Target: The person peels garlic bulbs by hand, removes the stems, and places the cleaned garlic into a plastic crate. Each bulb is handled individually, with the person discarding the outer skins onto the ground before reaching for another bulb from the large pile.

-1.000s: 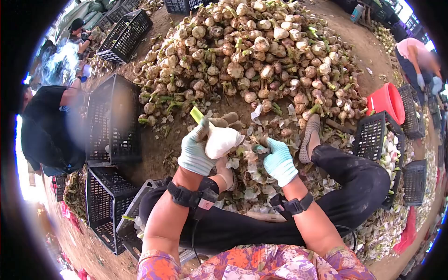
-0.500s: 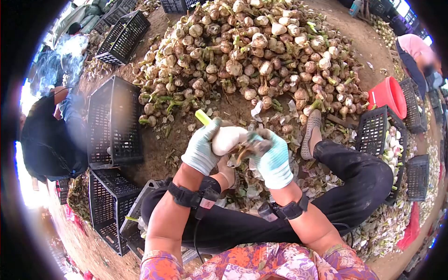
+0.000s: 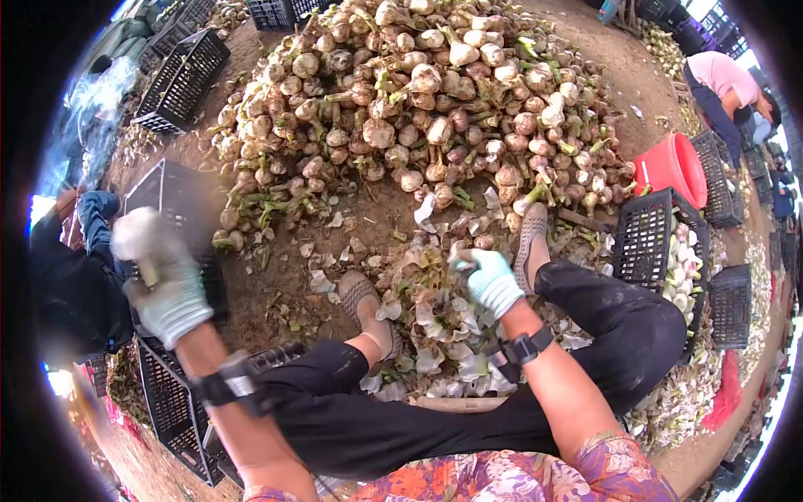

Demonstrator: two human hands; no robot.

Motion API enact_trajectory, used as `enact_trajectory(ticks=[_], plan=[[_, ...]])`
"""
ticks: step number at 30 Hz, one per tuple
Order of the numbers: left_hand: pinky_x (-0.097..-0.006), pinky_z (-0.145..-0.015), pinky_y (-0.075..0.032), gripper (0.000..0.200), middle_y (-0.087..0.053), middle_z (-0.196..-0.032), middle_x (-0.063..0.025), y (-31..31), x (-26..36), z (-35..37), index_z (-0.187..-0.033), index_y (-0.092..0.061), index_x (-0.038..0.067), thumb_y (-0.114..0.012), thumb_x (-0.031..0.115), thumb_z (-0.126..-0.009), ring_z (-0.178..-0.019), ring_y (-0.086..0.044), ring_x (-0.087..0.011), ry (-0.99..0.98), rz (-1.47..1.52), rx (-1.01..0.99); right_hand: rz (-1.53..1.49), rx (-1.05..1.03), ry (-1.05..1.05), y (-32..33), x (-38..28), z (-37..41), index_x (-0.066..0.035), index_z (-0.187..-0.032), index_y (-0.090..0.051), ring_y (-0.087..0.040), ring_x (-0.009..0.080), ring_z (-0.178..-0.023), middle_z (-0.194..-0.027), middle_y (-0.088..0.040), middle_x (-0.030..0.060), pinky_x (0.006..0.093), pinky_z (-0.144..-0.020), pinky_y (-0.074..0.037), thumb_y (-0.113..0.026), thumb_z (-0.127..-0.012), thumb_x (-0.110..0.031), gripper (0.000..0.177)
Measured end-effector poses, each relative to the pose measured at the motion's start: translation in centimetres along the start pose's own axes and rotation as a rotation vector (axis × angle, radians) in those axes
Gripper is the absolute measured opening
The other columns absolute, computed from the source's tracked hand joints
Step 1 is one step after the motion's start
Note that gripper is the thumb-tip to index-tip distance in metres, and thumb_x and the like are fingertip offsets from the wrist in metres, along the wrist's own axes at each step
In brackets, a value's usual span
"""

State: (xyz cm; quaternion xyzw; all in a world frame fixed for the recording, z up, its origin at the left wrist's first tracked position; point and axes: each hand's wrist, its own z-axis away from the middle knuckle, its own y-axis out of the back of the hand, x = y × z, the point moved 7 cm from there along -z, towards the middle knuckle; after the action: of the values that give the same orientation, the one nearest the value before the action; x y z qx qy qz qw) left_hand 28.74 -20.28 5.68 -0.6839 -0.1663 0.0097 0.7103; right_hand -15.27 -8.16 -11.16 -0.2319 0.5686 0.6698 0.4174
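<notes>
My left hand (image 3: 167,297), in a pale glove and smeared by motion, is out at the left over the black crates. Its fingers are closed round a whitish garlic bulb (image 3: 144,234) with a short green stem. Above the loose peelings (image 3: 427,309), my right hand (image 3: 488,279), also gloved, has its fingers curled together; what is between them is too small to make out. A big heap of unpeeled garlic (image 3: 418,109) lies on the ground in front of my feet.
Black crates (image 3: 171,402) stand at the left. On the right are a crate of white bulbs (image 3: 684,259), a red bucket (image 3: 669,171) and another crate (image 3: 730,305). One person (image 3: 723,88) bends at the upper right; another (image 3: 75,276) is at the left edge.
My left hand has swung far left with the bulb, away from my right hand. My right hand stays near the middle, a little lower. The view has shifted slightly.
</notes>
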Motion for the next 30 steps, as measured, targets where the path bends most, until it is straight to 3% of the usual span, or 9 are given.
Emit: enact_trajectory(ticks=[1, 3, 9, 15, 18, 21, 23, 27, 30], plan=[[-0.0461, -0.085, -0.043, 0.065, -0.039, -0.126, -0.0233, -1.7, 2.9, -0.3, -0.124, -0.032, -0.005, -0.039, 0.045, -0.083, -0.113, -0.042, -0.0350, -0.127, -0.122, -0.128, 0.015, 0.024, -0.056, 0.8, 2.0, -1.1, -0.006, -0.085, -0.062, -0.056, 0.0359, -0.072, -0.079, -0.059, 0.0197, 0.0379, -0.065, -0.045, -0.054, -0.076, -0.018, 0.017], [-0.0444, -0.088, -0.042, 0.072, -0.031, -0.132, -0.0223, -4.0, 1.8, 1.0, -0.129, -0.024, -0.005, -0.033, 0.050, -0.083, -0.120, -0.035, -0.0353, 0.090, -0.143, -0.291, 0.121, 0.097, -0.076, 2.1, 5.9, -3.7, -0.002, -0.088, -0.062, -0.058, 0.0233, -0.068, -0.077, -0.062, 0.0157, 0.0315, -0.064, -0.044, -0.056, -0.078, -0.018, 0.019], [-0.0319, -0.062, -0.046, 0.041, -0.055, -0.104, -0.0117, 0.7, -13.4, 5.5, -0.106, -0.049, -0.002, -0.046, 0.034, -0.086, -0.093, -0.054, -0.0252, 0.584, -0.400, 0.116, 0.562, 0.382, -0.214, 8.5, 9.2, -12.8, -0.002, -0.088, -0.056, -0.055, 0.0362, -0.086, -0.088, -0.058, 0.0215, 0.0414, -0.073, -0.045, -0.059, -0.071, -0.021, 0.025], [-0.0344, -0.067, -0.049, 0.048, -0.058, -0.095, -0.0150, 3.6, -20.9, 12.6, -0.109, -0.048, -0.003, -0.061, 0.030, -0.077, -0.080, -0.059, -0.0275, 1.070, -1.082, 0.215, 0.690, 0.153, -0.453, 7.2, 11.5, -19.5, -0.005, -0.103, -0.048, -0.055, 0.0341, -0.091, -0.106, -0.050, 0.0189, 0.0402, -0.078, -0.045, -0.063, -0.072, -0.031, 0.043], [-0.0331, -0.068, -0.049, 0.040, -0.058, -0.096, -0.0164, 3.9, -20.9, 12.8, -0.107, -0.048, -0.005, -0.058, 0.021, -0.078, -0.082, -0.060, -0.0253, 1.057, -1.133, 0.217, 0.703, 0.307, -0.433, 7.7, 10.4, -18.1, -0.005, -0.100, -0.049, -0.054, 0.0339, -0.093, -0.105, -0.050, 0.0196, 0.0406, -0.077, -0.046, -0.065, -0.071, -0.031, 0.042], [-0.0307, -0.076, -0.047, 0.037, -0.057, -0.100, -0.0131, 4.4, -20.4, 12.6, -0.112, -0.047, -0.003, -0.054, 0.011, -0.078, -0.087, -0.058, -0.0212, 0.977, -1.306, 0.053, 0.506, 0.141, -0.450, 6.2, 9.8, -15.9, -0.003, -0.098, -0.052, -0.058, 0.0329, -0.084, -0.091, -0.057, 0.0182, 0.0400, -0.070, -0.047, -0.063, -0.073, -0.030, 0.038], [-0.0298, -0.083, -0.043, 0.050, -0.054, -0.107, -0.0148, 3.9, -20.9, 12.4, -0.117, -0.044, -0.002, -0.062, 0.015, -0.073, -0.095, -0.055, -0.0222, 0.882, -1.579, -0.183, -0.780, -0.112, -0.498, -2.2, 15.5, -14.7, -0.005, -0.093, -0.058, -0.060, 0.0252, -0.075, -0.083, -0.061, 0.0119, 0.0343, -0.063, -0.048, -0.061, -0.077, -0.030, 0.030], [-0.0372, -0.089, -0.040, 0.078, -0.041, -0.121, -0.0214, 2.1, -21.3, 12.4, -0.122, -0.038, 0.002, -0.074, 0.028, -0.058, -0.107, -0.046, -0.0344, 0.371, -2.098, -0.704, -1.366, -0.108, -0.465, -7.5, 1.1, -5.3, -0.005, -0.088, -0.060, -0.056, 0.0141, -0.066, -0.077, -0.061, 0.0042, 0.0266, -0.057, -0.045, -0.060, -0.079, -0.023, 0.020], [-0.0314, -0.086, -0.041, 0.077, -0.051, -0.112, -0.0189, 1.7, -21.4, 12.7, -0.121, -0.040, -0.002, -0.073, 0.023, -0.056, -0.101, -0.052, -0.0264, 0.526, -1.883, -0.545, -0.480, -0.130, 0.231, -5.0, -7.4, 0.4, -0.001, -0.092, -0.059, -0.051, 0.0104, -0.065, -0.077, -0.060, 0.0020, 0.0261, -0.059, -0.043, -0.057, -0.082, -0.019, 0.021]])
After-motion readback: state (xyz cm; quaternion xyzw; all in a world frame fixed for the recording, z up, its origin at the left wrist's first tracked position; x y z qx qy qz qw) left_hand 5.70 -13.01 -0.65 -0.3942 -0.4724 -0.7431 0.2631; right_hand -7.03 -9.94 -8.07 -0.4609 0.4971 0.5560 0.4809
